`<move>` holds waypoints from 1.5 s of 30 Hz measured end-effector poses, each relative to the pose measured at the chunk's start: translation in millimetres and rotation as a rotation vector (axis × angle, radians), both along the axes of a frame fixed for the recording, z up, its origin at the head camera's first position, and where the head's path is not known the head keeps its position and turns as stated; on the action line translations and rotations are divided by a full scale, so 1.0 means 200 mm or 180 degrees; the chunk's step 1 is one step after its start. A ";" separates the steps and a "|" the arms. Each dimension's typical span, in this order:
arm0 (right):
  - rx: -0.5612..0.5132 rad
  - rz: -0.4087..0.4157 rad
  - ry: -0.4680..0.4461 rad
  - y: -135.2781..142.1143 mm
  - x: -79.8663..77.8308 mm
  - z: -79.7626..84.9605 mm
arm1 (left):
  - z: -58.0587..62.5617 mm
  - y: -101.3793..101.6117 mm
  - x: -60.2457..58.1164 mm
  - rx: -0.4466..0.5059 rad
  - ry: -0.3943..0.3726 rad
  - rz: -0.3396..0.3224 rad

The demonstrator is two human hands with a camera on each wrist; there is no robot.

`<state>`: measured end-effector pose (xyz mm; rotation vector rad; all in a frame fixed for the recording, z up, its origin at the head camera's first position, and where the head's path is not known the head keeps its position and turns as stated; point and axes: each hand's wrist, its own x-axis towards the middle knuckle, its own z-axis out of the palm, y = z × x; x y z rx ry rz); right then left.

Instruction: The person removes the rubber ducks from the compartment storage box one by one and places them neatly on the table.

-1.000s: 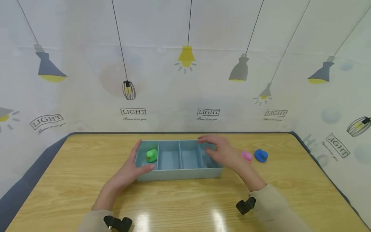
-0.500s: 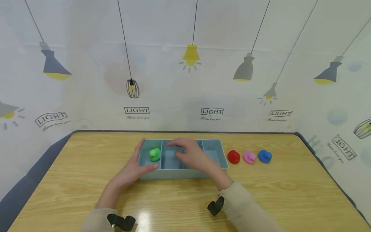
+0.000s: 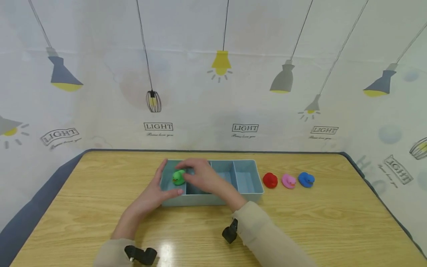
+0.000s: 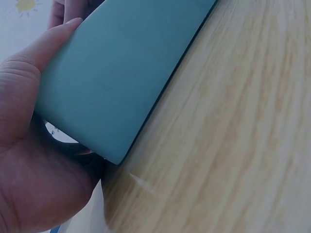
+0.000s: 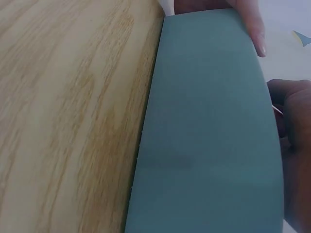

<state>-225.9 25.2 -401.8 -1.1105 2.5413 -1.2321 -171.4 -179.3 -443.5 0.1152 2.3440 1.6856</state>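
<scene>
A light blue tray (image 3: 200, 199) with several compartments stands on the wooden table. In its leftmost compartment sits a green toy duck (image 3: 178, 178). My left hand (image 3: 151, 194) holds the tray's left end, thumb on the front rim and fingers along the side; the left wrist view shows the thumb (image 4: 43, 46) at the tray wall. Over the left part of the tray, my right hand (image 3: 201, 176) has thumb and fingers spread about the green duck's right and back sides. Whether they touch it cannot be told. In the right wrist view that hand is partly hidden behind the tray.
To the right of the tray a red duck (image 3: 270, 180), a pink duck (image 3: 288, 181) and a blue duck (image 3: 306, 180) stand in a row on the table (image 3: 333, 222). Behind the table hangs a cloth (image 3: 186, 74) printed with lamps.
My right hand has moved left across the tray from its right end to the green duck, uncovering the red duck. The left hand keeps hold of the tray.
</scene>
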 end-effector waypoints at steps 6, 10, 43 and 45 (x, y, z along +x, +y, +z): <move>0.0065 -0.0194 0.0052 -0.03 -0.01 -0.01 | -0.01 0.00 0.00 0.0081 0.0017 0.0012; 0.0134 -0.0186 0.0251 -0.05 -0.01 -0.02 | -0.01 0.00 -0.01 0.0140 0.0010 0.0016; 0.0570 -0.0125 0.0164 -0.10 -0.04 -0.04 | 0.00 0.00 0.00 0.0154 -0.0019 0.0000; 0.0596 -0.0127 0.0175 -0.10 -0.04 -0.04 | 0.00 0.00 0.00 0.0165 -0.0007 -0.0014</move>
